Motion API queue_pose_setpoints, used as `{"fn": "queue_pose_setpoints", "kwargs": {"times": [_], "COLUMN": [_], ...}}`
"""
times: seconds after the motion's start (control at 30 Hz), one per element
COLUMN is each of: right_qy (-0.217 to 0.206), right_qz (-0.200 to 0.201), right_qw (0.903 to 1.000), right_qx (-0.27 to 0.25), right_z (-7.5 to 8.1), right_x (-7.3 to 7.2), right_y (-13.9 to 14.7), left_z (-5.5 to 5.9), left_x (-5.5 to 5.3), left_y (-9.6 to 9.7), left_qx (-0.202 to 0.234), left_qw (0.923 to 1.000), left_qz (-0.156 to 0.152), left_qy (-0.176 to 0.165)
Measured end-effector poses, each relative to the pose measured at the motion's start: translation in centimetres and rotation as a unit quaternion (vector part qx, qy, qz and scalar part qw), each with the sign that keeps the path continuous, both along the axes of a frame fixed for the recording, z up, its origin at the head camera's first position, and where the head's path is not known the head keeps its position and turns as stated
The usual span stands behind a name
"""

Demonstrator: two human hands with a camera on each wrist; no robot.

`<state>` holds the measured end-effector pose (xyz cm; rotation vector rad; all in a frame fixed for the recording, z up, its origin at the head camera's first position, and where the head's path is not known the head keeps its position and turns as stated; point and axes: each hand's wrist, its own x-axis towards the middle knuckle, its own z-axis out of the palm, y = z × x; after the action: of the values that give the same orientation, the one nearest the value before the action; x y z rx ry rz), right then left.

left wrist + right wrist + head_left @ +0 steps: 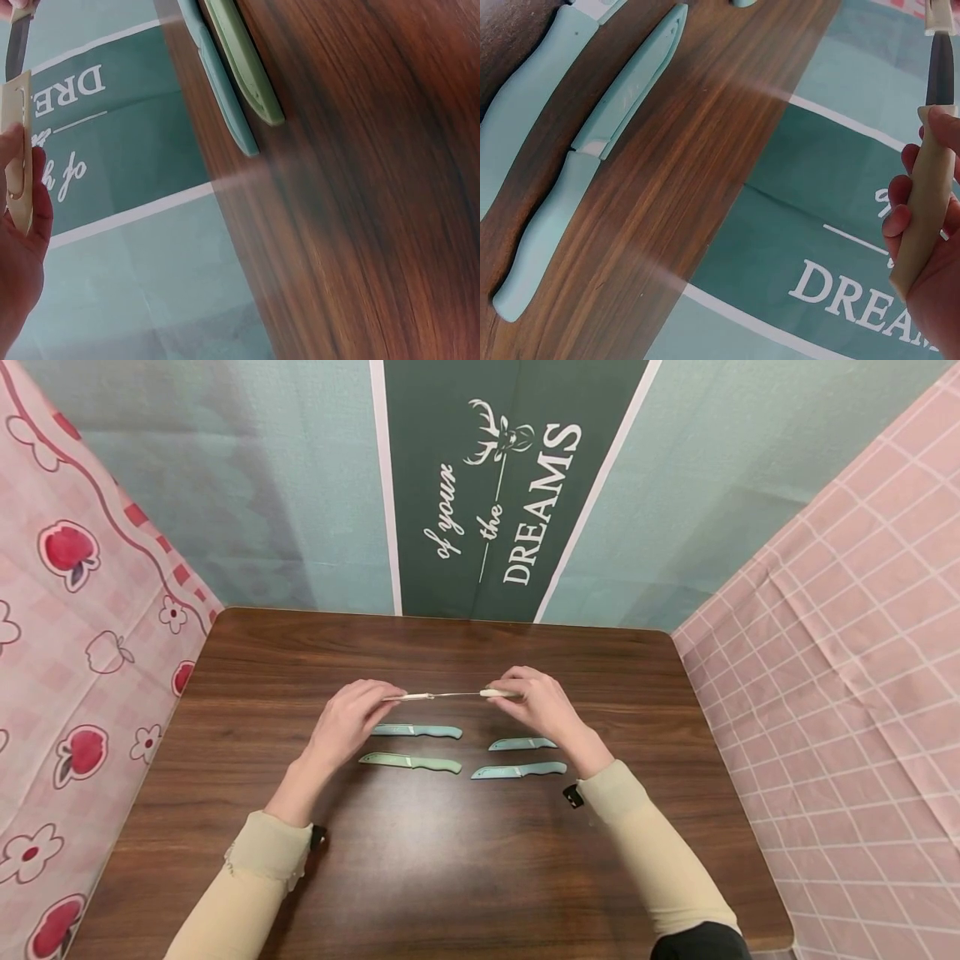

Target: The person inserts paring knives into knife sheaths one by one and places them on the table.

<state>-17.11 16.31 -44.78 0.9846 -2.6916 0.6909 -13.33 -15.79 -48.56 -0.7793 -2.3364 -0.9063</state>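
My right hand grips the cream handle of a small knife, thumb near the blade end. Its dark grey blade points left, with the tip end inside a cream blade sheath. The sheath is pinched between the thumb and fingers of my left hand. A length of bare blade shows between sheath and handle. Both hands are raised over the table, level with each other. Below the left hand lie a blue sheathed knife and a green sheathed knife.
Near the right hand lie two light blue sheathed knives, an upper one partly hidden by that hand and a lower one. The brown wooden table meets a green and teal cloth at the back, with pink patterned cloths on both sides.
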Motion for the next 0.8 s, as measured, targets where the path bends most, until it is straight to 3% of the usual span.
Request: {"fn": "queue_pose_setpoints", "kwargs": {"times": [0.17, 0.4, 0.8], "right_qy": [-0.007, -0.015, -0.038], "right_qz": [0.015, 0.011, 0.039], "right_qw": [0.9999, 0.9998, 0.9985], "right_qx": [-0.003, -0.005, -0.007], "right_z": [0.19, 0.32, 0.49], "right_x": [0.07, 0.10, -0.17], "right_y": [-0.55, -0.85, -0.48], "left_z": [0.04, 0.14, 0.09], "left_x": [-0.10, -0.19, -0.14], "left_y": [0.55, 0.93, 0.79], "left_qx": [0.003, 0.010, 0.021], "left_qw": [0.9997, 0.9996, 0.9993], "left_qz": [-0.018, -0.021, -0.025], "left_qy": [-0.019, -0.018, -0.018]}}
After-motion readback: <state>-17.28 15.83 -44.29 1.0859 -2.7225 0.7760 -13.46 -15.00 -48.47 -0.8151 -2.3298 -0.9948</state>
